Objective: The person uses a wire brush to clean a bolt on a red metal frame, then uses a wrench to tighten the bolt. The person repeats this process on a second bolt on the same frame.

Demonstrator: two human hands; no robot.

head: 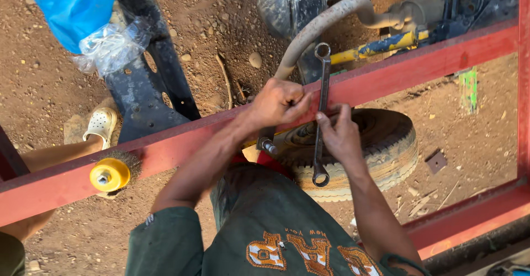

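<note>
Gripping the red steel beam (386,77), the person's left hand (279,102) has fingers curled tight over its top edge, just above a bolt (269,146) sticking out under the beam. Right hand (339,135) is partly closed, fingers on the shank of a long ring spanner (320,116) standing upright across the beam, thumb side hidden. Old tyre (381,143) lies on the dirt below both hands. Yellow wire-brush wheel (110,174) sits against the beam, well to the left. Another person's foot in a pale clog (100,124) shows behind.

Dirty dark-green clothing (265,226) with orange-and-white stitched lettering, short sleeves.
</note>
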